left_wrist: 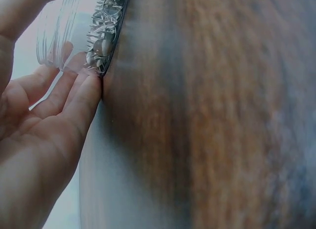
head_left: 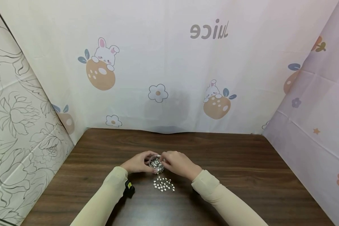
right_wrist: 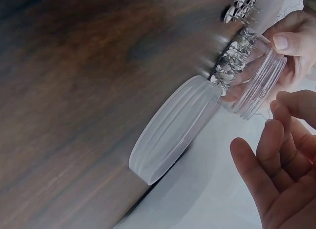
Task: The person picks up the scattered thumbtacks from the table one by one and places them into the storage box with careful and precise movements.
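Observation:
My left hand [head_left: 139, 162] grips a small clear screw-top jar [right_wrist: 261, 86] round its side, with the thumb at its rim. Silvery thumbtacks [right_wrist: 232, 61] cover the jar's bottom, points showing through the wall. Over the jar's mouth is my right hand [head_left: 176, 163], its thumb and forefinger tips close together; whether a tack is between them cannot be seen. Loose thumbtacks [head_left: 164, 184] lie scattered on the table just in front of the jar. In the right wrist view a clear round lid [right_wrist: 175, 130] lies beside the jar; the head view does not show it plainly.
The dark wood-grain table [head_left: 243, 175] runs back to a printed white curtain [head_left: 169, 62], with more cloth at both sides. A black device with a yellow mark [head_left: 129, 188] is at the left wrist.

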### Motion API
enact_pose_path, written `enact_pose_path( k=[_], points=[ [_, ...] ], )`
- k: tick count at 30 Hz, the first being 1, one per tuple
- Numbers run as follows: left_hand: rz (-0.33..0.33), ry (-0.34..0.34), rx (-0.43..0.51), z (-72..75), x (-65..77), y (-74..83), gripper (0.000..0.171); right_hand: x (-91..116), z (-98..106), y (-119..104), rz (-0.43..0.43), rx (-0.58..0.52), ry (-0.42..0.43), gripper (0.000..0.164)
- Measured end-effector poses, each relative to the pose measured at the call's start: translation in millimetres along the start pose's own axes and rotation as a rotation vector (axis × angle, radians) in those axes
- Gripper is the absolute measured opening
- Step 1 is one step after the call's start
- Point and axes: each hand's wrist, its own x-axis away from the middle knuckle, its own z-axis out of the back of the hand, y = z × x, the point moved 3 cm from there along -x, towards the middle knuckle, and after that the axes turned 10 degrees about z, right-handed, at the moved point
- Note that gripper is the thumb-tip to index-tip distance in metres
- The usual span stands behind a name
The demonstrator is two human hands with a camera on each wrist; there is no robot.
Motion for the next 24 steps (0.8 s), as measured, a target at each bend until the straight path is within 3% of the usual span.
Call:
enact_pose_path(
  k=[12,24],
  points=[
    [-0.009,-0.001,-0.004,-0.5,0.1,2.4,0.067,14.4,6.5,-2.0,-0.037,-0.043,-0.009,0.009],
    [-0.015,-0.01,0.032,-1.3,4.7,10.9,0.066,28.0,-4.1,-7.9,0.004,-0.091,-0.111,0.005]
  ],
)
